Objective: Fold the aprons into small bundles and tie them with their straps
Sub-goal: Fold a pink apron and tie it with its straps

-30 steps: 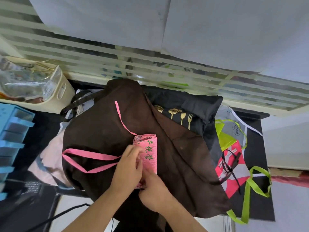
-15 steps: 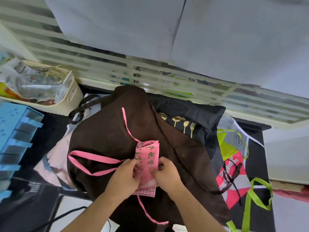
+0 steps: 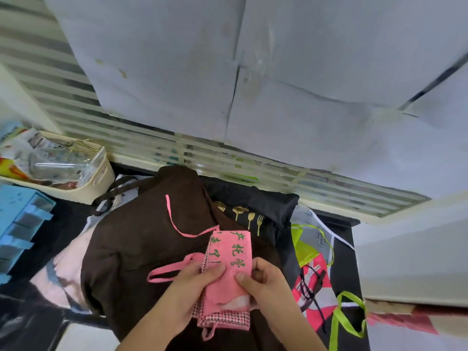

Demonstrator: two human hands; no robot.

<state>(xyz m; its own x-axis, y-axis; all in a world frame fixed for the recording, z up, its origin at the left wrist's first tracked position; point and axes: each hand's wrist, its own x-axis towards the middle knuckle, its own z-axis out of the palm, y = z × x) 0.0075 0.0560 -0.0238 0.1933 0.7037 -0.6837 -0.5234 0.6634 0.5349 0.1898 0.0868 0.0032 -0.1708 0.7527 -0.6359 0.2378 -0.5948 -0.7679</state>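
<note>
A pink apron with green characters is folded into a narrow bundle on top of a spread brown apron. My left hand grips the bundle's left edge, fingers curled over the fold. My right hand pinches the right edge with the thumb on top. One pink strap trails up over the brown cloth, and a strap loop sticks out left of my left hand. A checked pink layer shows at the bundle's lower end.
A black apron with gold cutlery print lies behind the bundle. To the right lies a grey, red and lime-green apron with green straps. A cream basket holding a glass jar and a blue rack stand at the left. Window blinds run along the back.
The bundle has been lifted slightly toward me and both hands have moved to grip its lower half. The long pink strap loop at the left has been drawn in shorter.
</note>
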